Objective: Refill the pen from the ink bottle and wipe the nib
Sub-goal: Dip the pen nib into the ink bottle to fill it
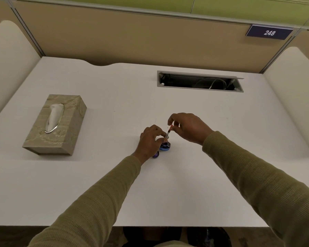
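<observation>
A small ink bottle (165,146) with a blue base stands open on the white desk (168,193), in the middle. A thin pen part (168,132) with a red top end stands tilted in the bottle's mouth. My left hand (149,142) pinches its lower end right at the bottle. My right hand (188,128) pinches its red top end with thumb and forefinger. A small purple cap (156,155) lies on the desk beside the bottle, half hidden under my left wrist. The nib is hidden inside the bottle.
A beige tissue box (56,124) with a white tissue sticking out stands at the left. An open cable slot (200,82) is set in the desk at the back right. Partition walls close off the back and both sides.
</observation>
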